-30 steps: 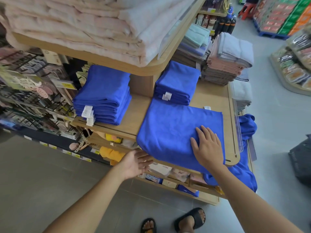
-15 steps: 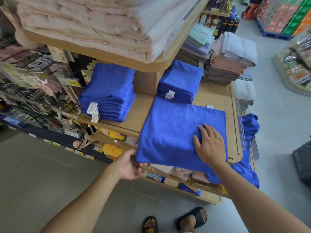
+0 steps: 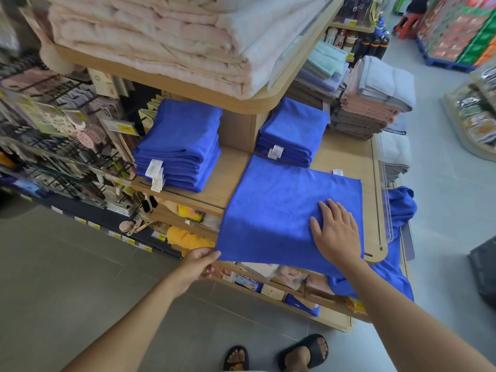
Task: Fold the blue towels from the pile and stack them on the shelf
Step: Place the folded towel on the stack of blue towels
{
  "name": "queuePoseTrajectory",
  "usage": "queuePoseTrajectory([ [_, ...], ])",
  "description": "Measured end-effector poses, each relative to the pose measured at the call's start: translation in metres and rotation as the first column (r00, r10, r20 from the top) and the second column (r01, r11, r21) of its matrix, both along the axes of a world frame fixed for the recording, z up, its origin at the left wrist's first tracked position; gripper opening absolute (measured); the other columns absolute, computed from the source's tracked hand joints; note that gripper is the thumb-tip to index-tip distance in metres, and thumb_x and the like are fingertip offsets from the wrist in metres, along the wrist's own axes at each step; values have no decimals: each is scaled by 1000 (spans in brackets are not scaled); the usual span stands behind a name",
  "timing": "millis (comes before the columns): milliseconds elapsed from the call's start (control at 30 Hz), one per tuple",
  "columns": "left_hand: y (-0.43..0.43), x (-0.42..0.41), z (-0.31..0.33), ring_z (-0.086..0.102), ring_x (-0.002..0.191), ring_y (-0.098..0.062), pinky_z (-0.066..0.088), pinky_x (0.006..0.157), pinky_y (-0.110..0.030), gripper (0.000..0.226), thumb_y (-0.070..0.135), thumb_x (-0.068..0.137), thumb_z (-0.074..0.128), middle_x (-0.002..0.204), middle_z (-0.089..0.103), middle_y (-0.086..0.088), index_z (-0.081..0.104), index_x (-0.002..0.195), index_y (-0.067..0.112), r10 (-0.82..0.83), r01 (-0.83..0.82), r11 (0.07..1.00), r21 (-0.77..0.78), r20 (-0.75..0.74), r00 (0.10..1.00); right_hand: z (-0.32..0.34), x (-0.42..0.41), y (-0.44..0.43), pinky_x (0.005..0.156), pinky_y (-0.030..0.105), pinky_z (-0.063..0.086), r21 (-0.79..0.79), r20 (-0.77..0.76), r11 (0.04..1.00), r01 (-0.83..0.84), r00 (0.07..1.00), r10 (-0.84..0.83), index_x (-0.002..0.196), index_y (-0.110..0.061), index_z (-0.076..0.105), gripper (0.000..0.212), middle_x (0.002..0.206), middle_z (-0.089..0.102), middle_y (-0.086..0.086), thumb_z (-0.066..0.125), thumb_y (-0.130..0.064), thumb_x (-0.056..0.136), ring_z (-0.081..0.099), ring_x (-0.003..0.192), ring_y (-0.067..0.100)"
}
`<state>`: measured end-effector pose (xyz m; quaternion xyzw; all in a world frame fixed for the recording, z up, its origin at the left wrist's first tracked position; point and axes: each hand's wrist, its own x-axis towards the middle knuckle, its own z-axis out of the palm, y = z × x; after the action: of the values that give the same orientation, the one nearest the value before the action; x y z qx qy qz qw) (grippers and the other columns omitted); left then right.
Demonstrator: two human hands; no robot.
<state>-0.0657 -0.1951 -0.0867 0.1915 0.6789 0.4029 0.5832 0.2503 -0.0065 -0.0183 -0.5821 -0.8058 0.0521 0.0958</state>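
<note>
A half-folded blue towel (image 3: 273, 208) lies flat on the wooden shelf (image 3: 346, 162), its near left corner hanging past the edge. My left hand (image 3: 198, 264) pinches that near left corner. My right hand (image 3: 336, 232) presses flat on the towel's near right part, fingers straight. Behind it sits a small stack of folded blue towels (image 3: 294, 130). A taller stack of folded blue towels (image 3: 179, 146) sits to the left. A loose pile of blue towels (image 3: 397, 237) hangs off the shelf's right end.
An upper shelf with pink bedding (image 3: 150, 36) overhangs the back. Grey and pink towel stacks (image 3: 373, 100) stand at the back right. A clear plastic divider (image 3: 386, 205) edges the shelf's right side. Hanging goods fill a rack (image 3: 53, 135) on the left. Lower shelves hold small packets.
My left hand rose from below the shelf edge and took hold of the towel's near left corner. My right hand stayed pressed on the towel.
</note>
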Motion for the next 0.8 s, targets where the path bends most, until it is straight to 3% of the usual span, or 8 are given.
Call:
queuePoseTrajectory([
  [67,-3,1,-1,69,80,-15,56,72,-33,16,34,96,67,89,75,1,72,104,21,21,-20,1000,7,-138,990,0,2,2,127,46,15,-27,11,1000,-16,1000,17,157,-24,34,64,166,28,0,31,-57,103,18,155,23],
  [167,2,1,4,71,91,-19,55,72,-32,12,33,101,60,89,74,6,69,98,26,-85,103,994,29,-365,927,0,8,7,127,44,13,-83,-7,995,-58,998,58,159,-25,30,65,168,24,-2,30,-59,104,15,156,22],
  [233,6,1,14,67,87,-9,55,71,-31,5,34,100,58,94,69,15,63,98,35,-128,190,981,36,-618,776,3,14,16,124,44,19,-130,-98,988,-83,993,71,157,-22,36,62,165,30,1,38,-54,105,20,154,24],
  [333,21,-3,39,60,80,5,46,62,-19,12,30,97,57,96,60,26,60,101,41,43,255,945,207,-847,530,15,27,40,115,43,32,-156,-240,986,-65,971,26,147,-15,48,52,155,43,8,53,-40,102,37,143,30],
  [467,74,1,79,57,88,4,44,69,-16,21,27,97,46,104,54,26,63,106,36,129,435,842,321,-901,414,31,48,78,102,41,42,-242,-153,970,1,987,-39,144,-14,49,49,148,48,10,60,-27,99,52,129,30],
  [533,113,4,93,58,95,-2,49,75,-26,27,28,97,43,110,56,21,64,113,34,101,477,830,289,-919,380,36,52,97,97,39,45,-292,-131,956,3,991,-43,144,-12,49,48,146,48,11,59,-21,98,56,122,31],
  [667,195,4,106,57,117,-30,49,95,-42,29,35,100,47,123,58,-6,63,119,19,-145,398,917,-36,-958,247,43,49,135,97,37,42,-295,-118,955,36,990,-73,145,-8,49,50,145,48,17,54,-9,95,54,125,37],
  [800,242,4,111,51,124,-38,46,101,-45,44,47,99,49,130,53,-17,63,120,11,-303,300,925,-234,-930,209,46,48,162,99,38,45,-336,-50,940,59,996,-80,152,-8,39,55,152,40,19,50,-11,99,55,124,39],
])
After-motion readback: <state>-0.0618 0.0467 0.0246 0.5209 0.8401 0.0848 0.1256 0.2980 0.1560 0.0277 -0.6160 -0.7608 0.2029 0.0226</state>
